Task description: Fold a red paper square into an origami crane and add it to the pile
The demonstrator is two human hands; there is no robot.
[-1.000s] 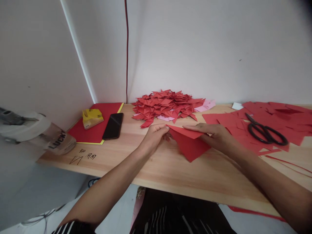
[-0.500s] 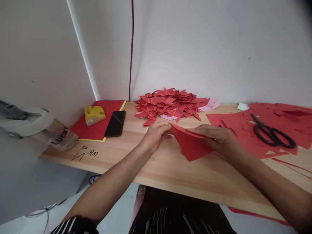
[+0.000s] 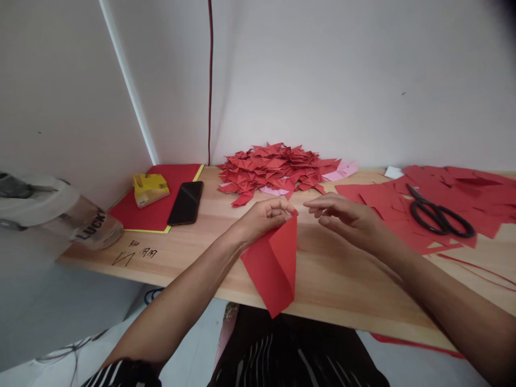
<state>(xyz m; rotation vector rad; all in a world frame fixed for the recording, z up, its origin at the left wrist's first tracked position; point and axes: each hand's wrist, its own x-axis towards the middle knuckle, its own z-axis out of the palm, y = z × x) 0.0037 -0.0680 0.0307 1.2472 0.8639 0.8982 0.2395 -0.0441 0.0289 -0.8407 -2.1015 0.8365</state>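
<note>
My left hand (image 3: 269, 217) pinches the top corner of a folded sheet of red paper (image 3: 274, 263). The paper hangs down towards the table's front edge, with a crease across it and its layers standing slightly apart. To the right of it, my right hand (image 3: 338, 212) is off the paper, its fingers stretched out towards the left hand with nothing in them. Behind both hands lies a heap of folded red paper pieces (image 3: 274, 166), with some pink paper (image 3: 342, 171) at its side.
Black-handled scissors (image 3: 441, 217) rest on loose red sheets (image 3: 371, 196) at the right. At the left are a phone (image 3: 186, 203), a yellow packet (image 3: 150, 189) on a red sheet (image 3: 177, 173), and a clear jug (image 3: 94, 226). The wall rises behind the wooden table (image 3: 334, 290).
My right hand has let go of the red paper. The paper has turned in my left hand from roughly level to hanging down, nearer to me. The view has shifted slightly.
</note>
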